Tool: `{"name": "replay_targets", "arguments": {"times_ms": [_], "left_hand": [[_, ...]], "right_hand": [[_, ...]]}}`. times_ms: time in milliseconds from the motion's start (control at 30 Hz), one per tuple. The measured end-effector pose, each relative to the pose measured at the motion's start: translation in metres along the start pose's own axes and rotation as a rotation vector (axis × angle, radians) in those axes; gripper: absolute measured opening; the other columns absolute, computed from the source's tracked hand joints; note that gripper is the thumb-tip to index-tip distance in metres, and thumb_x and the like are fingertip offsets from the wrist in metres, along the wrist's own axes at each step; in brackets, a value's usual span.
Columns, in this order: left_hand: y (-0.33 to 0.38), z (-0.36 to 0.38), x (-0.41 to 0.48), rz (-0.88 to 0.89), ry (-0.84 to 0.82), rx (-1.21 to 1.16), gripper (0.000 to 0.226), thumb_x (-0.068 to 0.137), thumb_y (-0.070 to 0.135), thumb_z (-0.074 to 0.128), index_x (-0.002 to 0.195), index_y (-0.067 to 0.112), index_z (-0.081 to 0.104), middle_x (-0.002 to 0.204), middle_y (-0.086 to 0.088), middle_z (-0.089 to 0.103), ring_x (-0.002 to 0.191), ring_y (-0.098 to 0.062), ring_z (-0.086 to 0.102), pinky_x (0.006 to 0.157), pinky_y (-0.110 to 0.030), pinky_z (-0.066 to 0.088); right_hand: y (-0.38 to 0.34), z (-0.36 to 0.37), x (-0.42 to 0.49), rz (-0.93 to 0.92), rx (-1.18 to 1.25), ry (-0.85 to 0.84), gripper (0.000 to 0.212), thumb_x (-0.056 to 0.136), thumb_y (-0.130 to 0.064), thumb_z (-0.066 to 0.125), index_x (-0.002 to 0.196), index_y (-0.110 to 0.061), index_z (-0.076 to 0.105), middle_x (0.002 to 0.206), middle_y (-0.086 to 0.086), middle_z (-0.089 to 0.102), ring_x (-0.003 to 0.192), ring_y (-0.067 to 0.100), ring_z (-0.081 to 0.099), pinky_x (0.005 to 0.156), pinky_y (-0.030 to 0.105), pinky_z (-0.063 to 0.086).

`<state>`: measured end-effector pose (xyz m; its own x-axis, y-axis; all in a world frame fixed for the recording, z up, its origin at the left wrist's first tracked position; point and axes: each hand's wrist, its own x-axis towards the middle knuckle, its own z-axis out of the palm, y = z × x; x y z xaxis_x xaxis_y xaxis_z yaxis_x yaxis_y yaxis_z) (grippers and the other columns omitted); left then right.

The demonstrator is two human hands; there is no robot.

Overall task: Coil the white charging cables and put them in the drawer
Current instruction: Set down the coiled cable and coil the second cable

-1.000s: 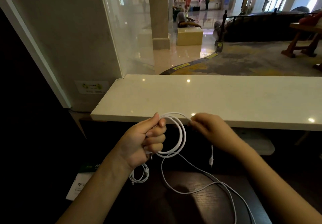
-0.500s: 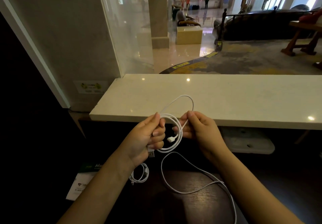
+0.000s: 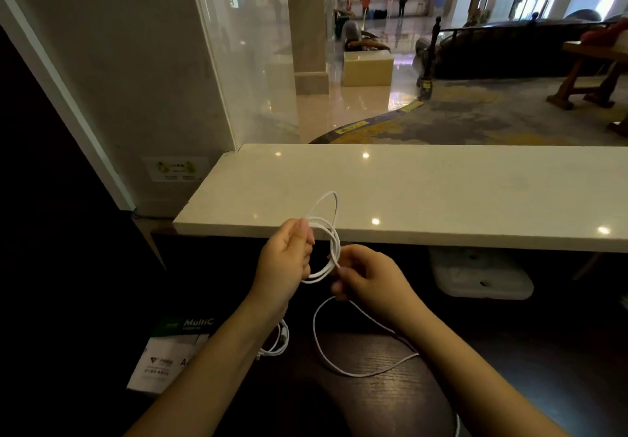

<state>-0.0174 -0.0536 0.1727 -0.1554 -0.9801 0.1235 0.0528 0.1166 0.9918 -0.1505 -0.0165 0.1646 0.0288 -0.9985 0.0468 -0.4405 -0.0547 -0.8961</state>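
1. moved since half a second ago: right hand [image 3: 368,276] is lowered from the top of the coil to its lower right edge; the upper loop is left standing above the fingers of the left hand [image 3: 289,259].
2. left hand: fingers curled shut, thumb pressed against forefinger, the gathered turns of the white cable [image 3: 326,242] pinched at the coil's left side.
3. right hand: fingers bent inward, the cable nipped between thumb and fingertips just beside the coil; exactly how tightly cannot be told.
4. cable, coiled part: held in the air between both hands, in front of the pale counter [image 3: 407,191].
5. cable, loose part: run down from the right fingers, laid in a wide bend on the dark desk [image 3: 373,399] below.
6. second cable [image 3: 280,343]: already coiled small, laid on the desk under the left wrist, beside a printed box [image 3: 170,355].
7. drawer: not seen.
8. handling, judged: light, limp, smooth, springy; turns are likely to spring open if released. hold is best taken where all turns cross, pinched together.
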Motion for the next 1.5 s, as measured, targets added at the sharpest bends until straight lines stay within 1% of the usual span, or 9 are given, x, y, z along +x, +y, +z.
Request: {"name": "replay_targets", "arguments": {"times_ms": [200, 333, 533, 633, 767, 900, 1200, 1433, 1500], "left_hand": [[0.012, -0.019, 0.022, -0.015, 0.120, -0.166, 0.033, 0.100, 0.023, 0.034, 0.071, 0.011, 0.044, 0.042, 0.011, 0.029, 0.035, -0.002, 0.022, 0.035, -0.015, 0.019], [0.022, -0.030, 0.031, -0.194, 0.032, -0.560, 0.036, 0.098, 0.027, 0.037, 0.068, 0.009, 0.046, 0.039, 0.008, 0.030, 0.028, -0.002, 0.022, 0.030, -0.015, 0.020], [0.026, -0.004, 0.018, -0.373, -0.103, -0.932, 0.042, 0.096, 0.033, 0.034, 0.067, 0.008, 0.050, 0.041, 0.006, 0.031, 0.027, -0.005, 0.025, 0.032, -0.015, 0.017], [0.020, 0.007, 0.014, -0.332, -0.102, -0.901, 0.040, 0.098, 0.030, 0.029, 0.071, 0.009, 0.049, 0.042, 0.007, 0.033, 0.028, -0.004, 0.026, 0.032, -0.015, 0.019], [0.015, 0.005, 0.012, -0.171, -0.060, -0.693, 0.034, 0.099, 0.025, 0.029, 0.078, 0.008, 0.048, 0.045, 0.007, 0.036, 0.033, -0.002, 0.027, 0.034, -0.014, 0.024], [0.012, 0.003, 0.006, -0.029, -0.002, -0.432, 0.030, 0.100, 0.021, 0.029, 0.081, 0.007, 0.047, 0.052, 0.006, 0.036, 0.038, -0.002, 0.027, 0.038, -0.015, 0.027], [0.005, 0.014, 0.002, 0.006, 0.138, -0.114, 0.029, 0.101, 0.022, 0.029, 0.081, 0.010, 0.047, 0.058, 0.001, 0.032, 0.043, -0.005, 0.029, 0.040, -0.017, 0.031], [-0.001, 0.020, -0.004, -0.046, 0.090, -0.158, 0.030, 0.100, 0.026, 0.030, 0.081, 0.009, 0.046, 0.055, -0.006, 0.036, 0.033, -0.005, 0.031, 0.034, -0.016, 0.029], [-0.002, 0.022, -0.005, 0.008, 0.094, -0.114, 0.030, 0.100, 0.027, 0.030, 0.080, 0.011, 0.046, 0.054, -0.002, 0.040, 0.035, -0.003, 0.037, 0.037, -0.014, 0.033]], "right_hand": [[0.011, -0.022, -0.011, -0.091, -0.288, -0.095, 0.024, 0.090, -0.003, 0.046, 0.095, -0.016, 0.065, 0.065, -0.008, 0.058, 0.052, -0.006, 0.052, 0.053, 0.009, 0.039], [0.031, -0.046, -0.021, -0.125, -0.396, 0.134, 0.020, 0.090, -0.006, 0.051, 0.094, -0.020, 0.065, 0.068, -0.007, 0.061, 0.058, -0.001, 0.055, 0.054, 0.010, 0.039], [0.045, -0.014, -0.003, -0.117, -0.588, 0.176, 0.010, 0.085, -0.021, 0.063, 0.086, -0.016, 0.072, 0.090, 0.003, 0.063, 0.083, 0.025, 0.059, 0.069, 0.033, 0.048], [0.030, -0.002, 0.004, -0.015, -0.167, 0.104, 0.009, 0.084, -0.012, 0.063, 0.081, -0.016, 0.070, 0.085, 0.007, 0.070, 0.077, 0.018, 0.068, 0.073, 0.031, 0.055], [0.002, 0.005, 0.001, 0.123, 0.665, 0.070, 0.013, 0.088, -0.003, 0.056, 0.093, 0.007, 0.064, 0.082, 0.020, 0.072, 0.078, 0.026, 0.072, 0.073, 0.029, 0.059], [-0.011, 0.001, -0.003, 0.166, 0.928, 0.114, 0.018, 0.091, 0.000, 0.046, 0.093, 0.003, 0.063, 0.085, 0.020, 0.073, 0.085, 0.027, 0.072, 0.076, 0.028, 0.059], [-0.014, 0.004, 0.002, 0.233, 1.083, 0.046, 0.014, 0.089, 0.003, 0.046, 0.089, -0.005, 0.058, 0.068, 0.007, 0.065, 0.066, 0.019, 0.065, 0.068, 0.030, 0.058], [-0.016, 0.008, 0.004, 0.234, 0.833, -0.087, 0.030, 0.087, -0.010, 0.054, 0.059, -0.016, 0.064, 0.061, 0.004, 0.064, 0.059, 0.010, 0.063, 0.065, 0.024, 0.052], [-0.014, 0.009, 0.005, 0.268, 0.778, -0.072, 0.019, 0.085, -0.011, 0.057, 0.067, -0.014, 0.060, 0.065, 0.003, 0.062, 0.063, 0.011, 0.060, 0.066, 0.026, 0.049]]}}
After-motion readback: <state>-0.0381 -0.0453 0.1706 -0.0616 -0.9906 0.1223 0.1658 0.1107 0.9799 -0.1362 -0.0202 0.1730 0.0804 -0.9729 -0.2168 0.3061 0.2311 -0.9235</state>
